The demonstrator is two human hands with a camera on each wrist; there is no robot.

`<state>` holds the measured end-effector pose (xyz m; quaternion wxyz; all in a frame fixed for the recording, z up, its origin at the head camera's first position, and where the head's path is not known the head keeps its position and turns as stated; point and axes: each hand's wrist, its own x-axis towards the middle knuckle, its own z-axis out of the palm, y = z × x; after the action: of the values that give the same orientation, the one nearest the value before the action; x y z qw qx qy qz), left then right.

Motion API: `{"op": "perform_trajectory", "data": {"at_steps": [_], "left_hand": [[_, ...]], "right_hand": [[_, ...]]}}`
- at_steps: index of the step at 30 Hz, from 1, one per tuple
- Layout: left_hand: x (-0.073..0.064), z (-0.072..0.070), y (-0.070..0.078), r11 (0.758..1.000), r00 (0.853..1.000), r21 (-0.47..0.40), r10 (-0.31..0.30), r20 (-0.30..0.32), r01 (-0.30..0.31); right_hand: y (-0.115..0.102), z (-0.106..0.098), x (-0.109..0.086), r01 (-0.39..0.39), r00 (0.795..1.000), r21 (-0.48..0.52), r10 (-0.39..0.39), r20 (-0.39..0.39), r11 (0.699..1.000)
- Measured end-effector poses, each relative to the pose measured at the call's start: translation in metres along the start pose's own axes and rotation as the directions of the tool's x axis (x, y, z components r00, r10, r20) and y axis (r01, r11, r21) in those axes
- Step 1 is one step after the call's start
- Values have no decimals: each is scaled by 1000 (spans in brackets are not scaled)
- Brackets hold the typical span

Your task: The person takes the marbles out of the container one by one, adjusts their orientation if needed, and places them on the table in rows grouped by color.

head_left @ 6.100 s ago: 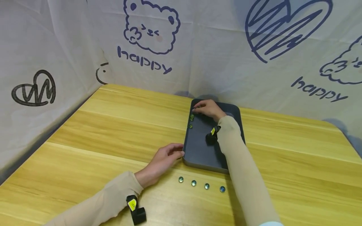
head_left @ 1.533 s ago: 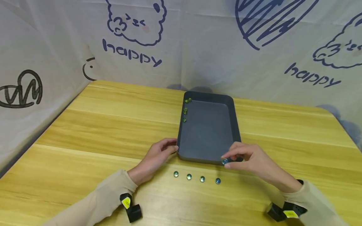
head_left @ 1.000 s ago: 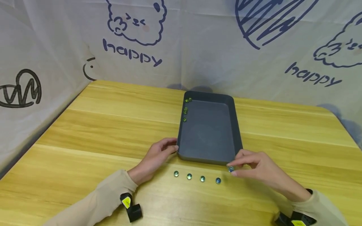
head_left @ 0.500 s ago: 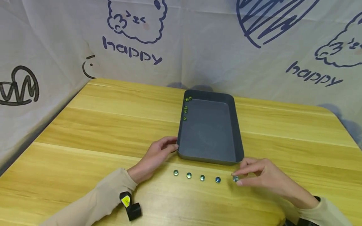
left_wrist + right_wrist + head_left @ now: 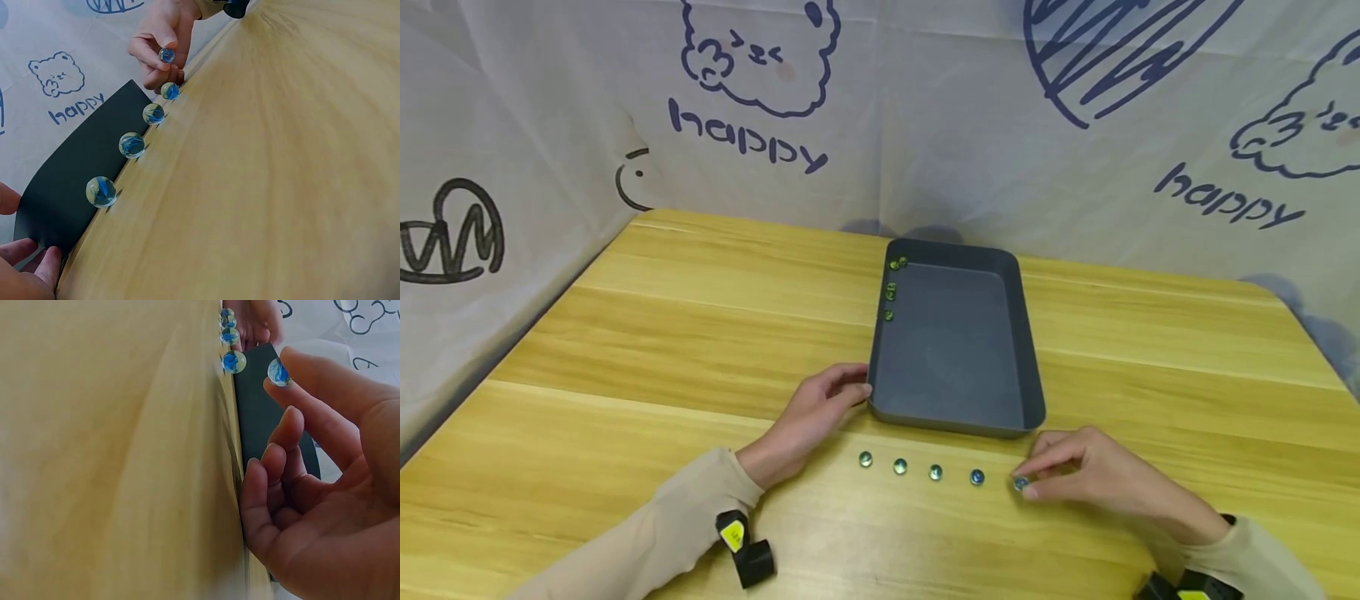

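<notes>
My right hand (image 5: 1097,475) pinches a clear glass marble (image 5: 279,372) with blue swirls between thumb and index finger, its other fingers loosely bent. In the head view this marble is low over the table, at the right end of a row of similar marbles (image 5: 936,472). The row lies along the front of a dark grey rectangular tray (image 5: 951,350). My left hand (image 5: 808,417) rests against the tray's front left corner, thumb at the rim and fingers along the outer wall. Several greenish marbles (image 5: 891,292) sit inside the tray by its left wall.
A light wooden table (image 5: 685,333) carries everything. White cloth (image 5: 962,125) with drawn bears and hearts hangs behind and to the left. Black wrist cameras (image 5: 747,550) sit on both sleeves.
My right hand was at the tray's far left earlier. It then appears with a marble over the tray's front edge and has brought it down beside the row. The left hand stays at the tray.
</notes>
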<state>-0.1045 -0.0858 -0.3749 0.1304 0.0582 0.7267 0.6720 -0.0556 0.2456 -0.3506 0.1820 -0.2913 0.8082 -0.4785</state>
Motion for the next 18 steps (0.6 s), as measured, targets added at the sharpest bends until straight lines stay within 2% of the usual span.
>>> {"op": "perform_trajectory", "data": {"at_steps": [8,18], "left_hand": [[0,1,-1,1000,1000,-1,-11,-1,11],[-1,1,2,1000,1000,0,-7,-5,7]], "right_hand": [[0,0,-1,-51,999,-7,51,-3,999],[2,0,3,-58,998,-48,58,10,997]]}}
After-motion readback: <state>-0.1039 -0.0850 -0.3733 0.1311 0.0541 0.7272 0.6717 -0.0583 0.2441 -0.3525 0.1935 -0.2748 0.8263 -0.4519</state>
